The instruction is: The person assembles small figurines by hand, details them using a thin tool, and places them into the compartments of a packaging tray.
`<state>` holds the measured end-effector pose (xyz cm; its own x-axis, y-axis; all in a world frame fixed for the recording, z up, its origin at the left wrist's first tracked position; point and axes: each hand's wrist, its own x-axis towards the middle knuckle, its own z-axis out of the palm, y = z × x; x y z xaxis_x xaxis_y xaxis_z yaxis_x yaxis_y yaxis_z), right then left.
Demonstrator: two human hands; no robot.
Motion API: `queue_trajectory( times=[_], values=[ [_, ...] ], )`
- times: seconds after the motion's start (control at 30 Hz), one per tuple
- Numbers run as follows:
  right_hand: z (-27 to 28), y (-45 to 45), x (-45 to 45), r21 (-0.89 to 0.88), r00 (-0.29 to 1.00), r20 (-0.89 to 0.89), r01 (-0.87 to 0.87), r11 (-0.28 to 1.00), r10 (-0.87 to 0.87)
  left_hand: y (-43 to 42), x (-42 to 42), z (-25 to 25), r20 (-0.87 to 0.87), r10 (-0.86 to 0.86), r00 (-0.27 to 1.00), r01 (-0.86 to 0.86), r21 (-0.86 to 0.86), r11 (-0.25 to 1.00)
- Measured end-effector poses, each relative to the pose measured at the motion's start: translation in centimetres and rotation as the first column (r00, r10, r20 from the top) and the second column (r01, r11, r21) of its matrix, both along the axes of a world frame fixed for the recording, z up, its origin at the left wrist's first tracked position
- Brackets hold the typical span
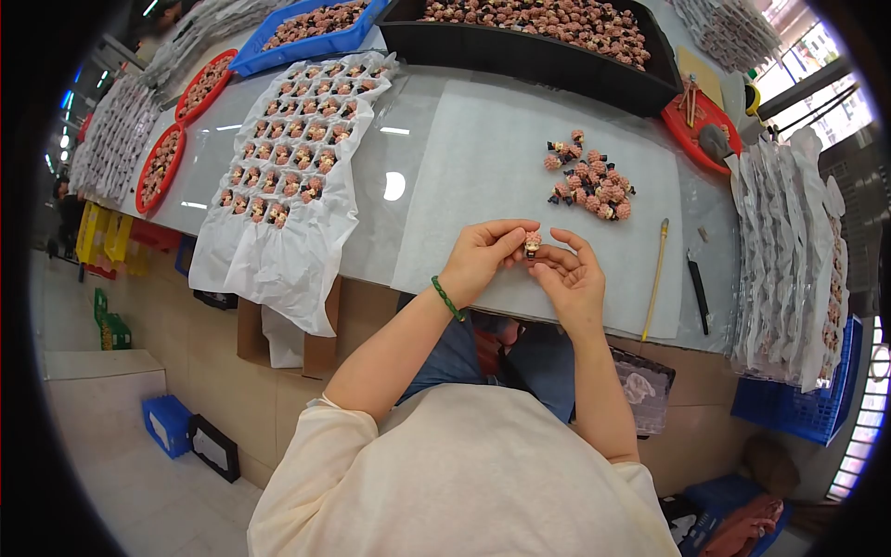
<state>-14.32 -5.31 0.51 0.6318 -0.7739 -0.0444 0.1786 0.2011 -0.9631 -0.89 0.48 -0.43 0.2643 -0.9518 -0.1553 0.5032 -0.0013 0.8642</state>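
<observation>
A small doll figurine (532,243) with pink curly hair and a dark lower body is upright between my two hands, above the front of the white sheet. On its left side, the thumb and forefinger of my left hand (475,258) close in on it. The fingertips of my right hand (574,283) pinch it from the right and below; its forefinger is raised. Beyond my hands lies a loose pile of similar figurines (599,186) on the white sheet (464,167). To the left, a tray lined with white paper (311,246) holds rows of figurines.
A black bin (529,58) and a blue tray (306,42) of figurines stand at the back. Red trays (181,153) sit far left. A thin brush (656,278) and black pen-like tool (698,295) lie right, near stacked trays (784,269) and a red dish (682,130).
</observation>
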Motion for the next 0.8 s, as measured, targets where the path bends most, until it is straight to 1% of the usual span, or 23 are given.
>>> queue_trajectory(
  times=[0.1,0.2,0.23,0.3,0.33,0.43,0.6,0.73,0.8],
  values=[
    [0.3,0.2,0.1,0.008,1.0,-0.03,0.005,1.0,-0.005,0.1,0.0,0.1,0.001,-0.006,1.0,0.006,0.001,1.0],
    [0.1,0.4,0.2,-0.037,0.998,-0.046,0.041,0.998,-0.043,0.1,0.0,0.3,0.006,-0.016,1.0,0.016,-0.002,1.0],
    [0.0,0.4,0.2,-0.036,0.998,-0.046,0.041,0.999,-0.042,0.2,-0.1,0.4,0.049,-0.009,0.999,0.01,-0.009,1.0],
    [-0.3,0.5,0.1,-0.154,0.997,-0.03,0.068,0.986,-0.074,0.2,-0.2,0.4,0.134,0.004,0.991,-0.001,-0.022,1.0],
    [-0.4,0.5,0.1,-0.212,0.996,-0.02,0.084,0.974,-0.09,0.2,-0.2,0.3,0.133,0.002,0.991,0.001,-0.021,1.0],
    [-0.9,0.2,0.0,-0.221,0.991,0.013,0.13,0.967,-0.13,0.2,0.1,-0.3,0.049,-0.014,0.999,0.021,-0.144,0.989],
    [-0.9,0.3,0.0,-0.24,0.987,0.028,0.158,0.958,-0.156,0.3,0.1,0.3,0.01,-0.027,1.0,0.028,-0.121,0.992],
    [-1.0,0.3,0.0,-0.237,0.985,0.051,0.17,0.957,-0.162,0.2,-0.1,0.3,0.049,-0.037,0.998,0.043,-0.112,0.993],
    [-1.0,0.3,-0.1,-0.207,0.985,0.061,0.169,0.964,-0.159,0.1,-0.3,0.5,0.059,-0.012,0.998,0.016,-0.06,0.998]
  ],
)
